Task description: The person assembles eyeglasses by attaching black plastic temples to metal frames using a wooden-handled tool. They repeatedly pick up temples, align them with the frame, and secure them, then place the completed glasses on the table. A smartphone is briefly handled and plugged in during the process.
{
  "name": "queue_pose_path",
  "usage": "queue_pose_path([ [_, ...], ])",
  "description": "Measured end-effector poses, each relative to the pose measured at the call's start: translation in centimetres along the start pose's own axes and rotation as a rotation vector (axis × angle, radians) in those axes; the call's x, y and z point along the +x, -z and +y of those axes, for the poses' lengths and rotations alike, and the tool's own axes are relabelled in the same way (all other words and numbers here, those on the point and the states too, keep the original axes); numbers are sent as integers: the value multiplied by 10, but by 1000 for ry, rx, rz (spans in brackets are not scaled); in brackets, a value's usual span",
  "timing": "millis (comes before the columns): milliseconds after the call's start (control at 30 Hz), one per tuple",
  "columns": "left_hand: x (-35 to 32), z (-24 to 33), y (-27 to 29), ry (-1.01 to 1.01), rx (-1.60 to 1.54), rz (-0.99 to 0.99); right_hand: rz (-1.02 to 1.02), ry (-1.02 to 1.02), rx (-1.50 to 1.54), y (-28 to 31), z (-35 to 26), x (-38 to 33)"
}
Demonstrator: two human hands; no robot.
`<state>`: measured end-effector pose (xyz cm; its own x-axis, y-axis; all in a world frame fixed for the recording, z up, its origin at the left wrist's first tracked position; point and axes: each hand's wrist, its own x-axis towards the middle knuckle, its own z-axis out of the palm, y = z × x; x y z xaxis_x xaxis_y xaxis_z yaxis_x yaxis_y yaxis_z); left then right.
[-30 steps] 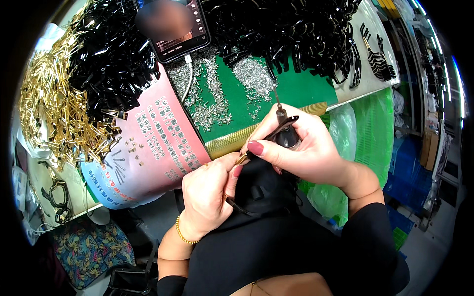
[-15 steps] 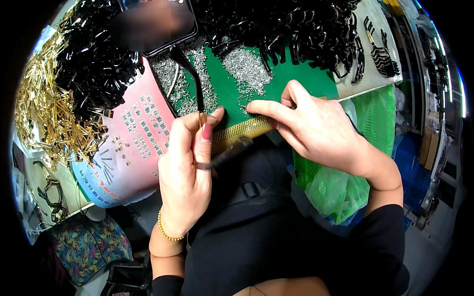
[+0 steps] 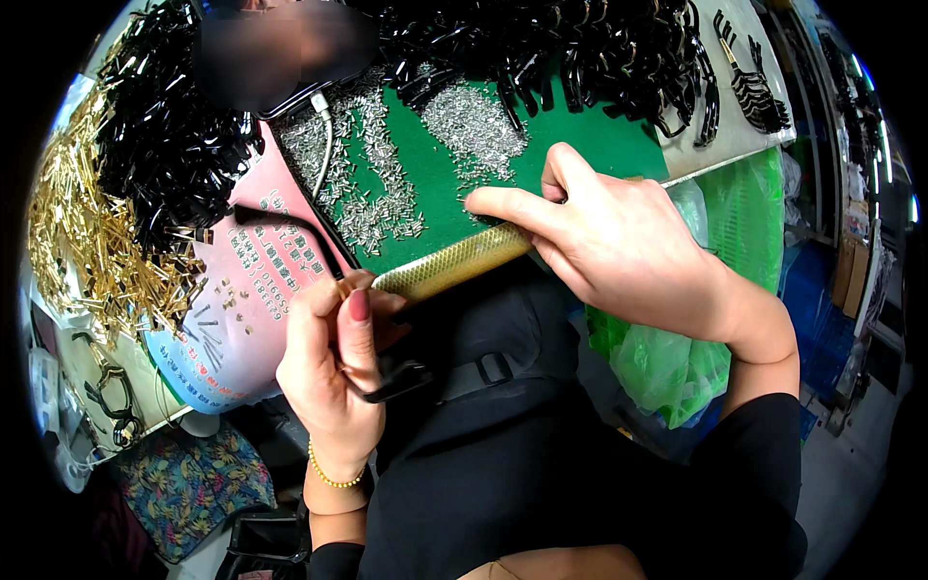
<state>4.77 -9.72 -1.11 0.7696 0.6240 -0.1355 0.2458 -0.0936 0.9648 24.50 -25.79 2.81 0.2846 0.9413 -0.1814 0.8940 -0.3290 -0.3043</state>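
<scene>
Between thumb and fingers, my left hand (image 3: 333, 372) pinches a black eyeglass temple (image 3: 307, 230). Its curved tip points up and left over the pink printed sheet. A blurred black piece (image 3: 398, 380) juts out below the thumb; I cannot tell if it belongs to the same temple. My right hand (image 3: 619, 246) lies over a yellow, mesh-patterned rounded strip (image 3: 454, 263) at the near edge of the green mat (image 3: 449, 217). Its index finger stretches out, with the tip on the mat beside small metal screw-like pins (image 3: 474, 126). The other fingers are bent and partly hidden.
Black temples (image 3: 541, 43) are heaped at the back, with another black heap (image 3: 169, 126) at left. Gold metal pieces (image 3: 87, 203) pile up farther left. A phone with a white cable (image 3: 326, 145) stands behind the pins. A green plastic bag (image 3: 667, 372) hangs at right.
My left hand has moved down and left with the temple, which now tilts farther left. My right hand stays near the same spot, its index tip slightly farther left.
</scene>
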Motion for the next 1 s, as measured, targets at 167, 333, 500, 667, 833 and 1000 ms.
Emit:
queue_pose_path([
  [167, 9, -10, -3, -186, 243, -25, -225, -42, 165, 16, -11, 12],
  [333, 12, -12, -2, -228, 246, -10, -671, -398, 1203, 45, -37, 36],
  [500, 14, -16, -1, -392, 327, 39, -638, -421, 1224, 37, -42, 41],
  [667, 13, -25, 0, -596, 597, 84, -683, -481, 1349, 38, -39, 40],
  [833, 13, -28, -3, -626, 621, 64, -504, -323, 1207, 19, -37, 25],
  [1000, 8, -24, -2, -292, 468, 122, 26, -9, 411, 21, -26, -15],
])
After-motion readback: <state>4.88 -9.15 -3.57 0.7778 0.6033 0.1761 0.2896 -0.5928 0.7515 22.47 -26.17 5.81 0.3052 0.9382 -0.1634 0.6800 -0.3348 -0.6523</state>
